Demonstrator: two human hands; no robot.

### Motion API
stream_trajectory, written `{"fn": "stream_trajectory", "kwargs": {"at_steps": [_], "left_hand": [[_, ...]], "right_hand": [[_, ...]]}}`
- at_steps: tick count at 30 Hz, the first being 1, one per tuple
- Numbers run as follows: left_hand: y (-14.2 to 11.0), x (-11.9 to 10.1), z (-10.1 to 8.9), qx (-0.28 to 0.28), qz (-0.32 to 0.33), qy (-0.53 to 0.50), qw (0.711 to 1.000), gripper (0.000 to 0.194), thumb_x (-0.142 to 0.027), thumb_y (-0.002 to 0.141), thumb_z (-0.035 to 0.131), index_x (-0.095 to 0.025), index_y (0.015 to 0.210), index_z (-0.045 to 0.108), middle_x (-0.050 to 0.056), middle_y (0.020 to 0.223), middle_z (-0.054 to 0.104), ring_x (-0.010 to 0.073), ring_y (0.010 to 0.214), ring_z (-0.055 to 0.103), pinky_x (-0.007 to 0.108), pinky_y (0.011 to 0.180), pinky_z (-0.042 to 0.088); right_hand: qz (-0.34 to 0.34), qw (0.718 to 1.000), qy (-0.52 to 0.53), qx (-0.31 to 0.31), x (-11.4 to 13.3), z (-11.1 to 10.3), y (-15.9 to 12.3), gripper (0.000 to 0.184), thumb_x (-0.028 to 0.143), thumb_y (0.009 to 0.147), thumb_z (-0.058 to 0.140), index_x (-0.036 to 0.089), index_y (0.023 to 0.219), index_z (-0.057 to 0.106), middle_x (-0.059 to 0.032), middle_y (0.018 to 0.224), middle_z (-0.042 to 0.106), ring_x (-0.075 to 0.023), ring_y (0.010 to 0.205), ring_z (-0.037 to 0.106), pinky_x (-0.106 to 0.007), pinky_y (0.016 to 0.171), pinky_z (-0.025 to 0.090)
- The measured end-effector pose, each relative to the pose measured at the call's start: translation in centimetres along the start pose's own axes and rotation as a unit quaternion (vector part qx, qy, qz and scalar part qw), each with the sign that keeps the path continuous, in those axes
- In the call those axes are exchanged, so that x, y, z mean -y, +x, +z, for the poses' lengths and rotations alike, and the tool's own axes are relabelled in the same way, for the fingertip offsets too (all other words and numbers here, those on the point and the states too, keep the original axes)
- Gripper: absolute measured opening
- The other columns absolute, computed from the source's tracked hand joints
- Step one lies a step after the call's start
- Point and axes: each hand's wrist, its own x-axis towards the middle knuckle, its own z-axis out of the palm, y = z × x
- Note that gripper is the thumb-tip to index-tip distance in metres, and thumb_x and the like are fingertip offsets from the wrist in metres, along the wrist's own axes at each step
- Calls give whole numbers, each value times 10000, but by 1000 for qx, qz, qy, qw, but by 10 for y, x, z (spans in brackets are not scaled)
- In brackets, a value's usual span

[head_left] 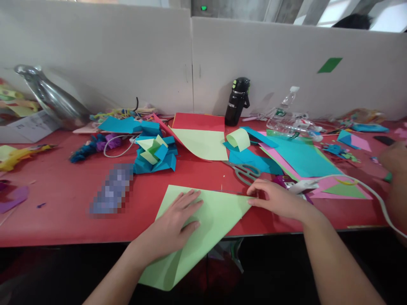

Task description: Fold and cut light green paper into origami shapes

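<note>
Across the near edge of the red table [70,224], in the head view, the light green paper [216,216] is lying folded, its lower part jutting out past the edge. The left hand [178,220] is resting flat on it, fingers open and slightly spread, pressing on the sheet without grasping it. The right hand [276,197] is touching the right-hand corner, its fingers partly curled and its thumb and forefinger close together there; whether they are pinching the paper, I cannot tell. Just beyond the right hand, the grey-handled scissors [247,173] are lying beside blue paper strips [254,161]. Farther back, a black bottle [235,103] is standing upright near the white partition [136,55], and at the far left a metal flask [62,103] is leaning. At the right edge, another person's arm [397,182] is showing.
</note>
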Motion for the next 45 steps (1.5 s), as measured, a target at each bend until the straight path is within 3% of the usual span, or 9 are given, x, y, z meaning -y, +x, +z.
{"fn": "stream_trajectory", "kwargs": {"at_steps": [6,16,27,32,34,36,39,41,45], "left_hand": [[-1,-1,-1,13,-6,18,1000,472,-300,1020,450,-248,1489,466,56,1650,295,279,1525,263,516,1212,347],[0,-1,-1,20,-10,24,999,477,-317,1034,431,-264,1508,434,46,1656,283,269,1539,219,536,1218,324],[-1,-2,-1,1,-14,5,1000,495,-284,1004,479,-278,1499,460,45,1645,310,292,1516,283,516,1207,352],[1,-3,-1,16,-28,7,999,488,-317,1014,464,-286,1501,451,35,1652,296,280,1525,260,510,1211,345],[1,-3,-1,17,-33,8,999,483,-320,1018,455,-277,1500,449,41,1655,287,277,1527,254,509,1210,348],[2,-3,0,8,-34,10,999,479,-313,1021,445,-273,1499,444,46,1655,287,276,1528,253,506,1209,354],[1,-4,2,-21,-36,21,999,464,-315,1018,452,-266,1479,458,63,1644,312,290,1513,294,501,1191,388],[2,-5,3,-43,-47,34,997,432,-347,1007,480,-253,1429,503,86,1621,355,303,1482,358,500,1163,426],[7,-8,4,-102,-70,50,991,273,-394,992,511,-228,1177,624,117,1495,515,314,1383,491,525,1093,474]], "right_hand": [[12,1000,6,1,-6,-4,3,193,447,858,636,259,863,681,-54,1004,697,-258,913,661,-384,779,516],[13,1000,-16,3,-8,-11,-5,203,474,872,621,278,887,673,-39,1022,693,-254,889,654,-357,712,490],[38,998,48,12,-6,-5,-8,346,593,901,562,259,842,631,-23,868,705,-224,772,651,-339,657,476],[40,991,128,-6,1,1,-3,374,582,876,617,224,776,576,0,758,624,-184,717,587,-323,663,456],[43,975,218,-14,7,7,1,339,532,823,710,218,835,582,4,782,627,-175,732,593,-314,669,468],[59,939,334,-57,14,16,6,371,465,775,783,226,988,596,-7,873,664,-185,803,635,-328,731,507],[71,839,521,-138,26,33,15,563,354,685,867,247,1162,590,-7,916,691,-208,907,673,-363,827,546],[83,784,598,-145,33,45,19,496,330,669,881,245,1094,640,-13,969,704,-210,954,679,-367,852,557],[67,760,639,-100,44,61,21,291,387,731,844,207,928,730,-51,997,740,-221,948,691,-395,890,559]]}}
